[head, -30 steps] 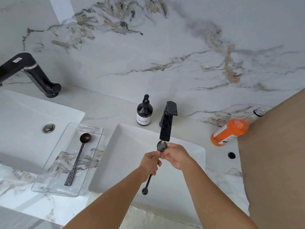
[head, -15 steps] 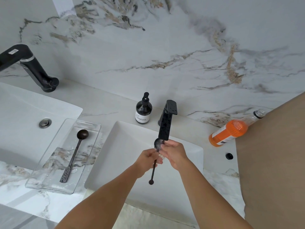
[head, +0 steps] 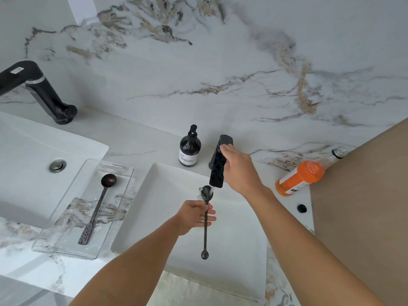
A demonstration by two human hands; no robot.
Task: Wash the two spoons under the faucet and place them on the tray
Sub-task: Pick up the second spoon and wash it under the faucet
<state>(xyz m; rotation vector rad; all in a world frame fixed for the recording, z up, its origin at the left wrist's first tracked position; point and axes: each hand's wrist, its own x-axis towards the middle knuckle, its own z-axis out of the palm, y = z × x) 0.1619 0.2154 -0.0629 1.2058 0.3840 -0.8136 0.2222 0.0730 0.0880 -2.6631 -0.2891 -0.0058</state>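
Observation:
My left hand (head: 194,215) grips a thin black spoon (head: 205,237) by its stem, bowl up under the spout of the black faucet (head: 217,171), where water splashes on it. My right hand (head: 239,171) rests against the faucet's right side near its top lever, fingers laid on it. A second dark spoon (head: 97,208) with a round bowl and a perforated handle end lies lengthwise in the clear tray (head: 59,244) left of the sink.
The white sink basin (head: 238,239) lies below my hands. A dark pump bottle (head: 189,149) stands behind it. An orange bottle (head: 302,175) lies at the right by a brown panel (head: 364,206). Another black faucet (head: 44,91) and basin (head: 26,162) sit at the far left.
My right hand has left the spoon's bowl and moved up to the faucet. My left hand still holds the spoon under the spout, now hanging more upright.

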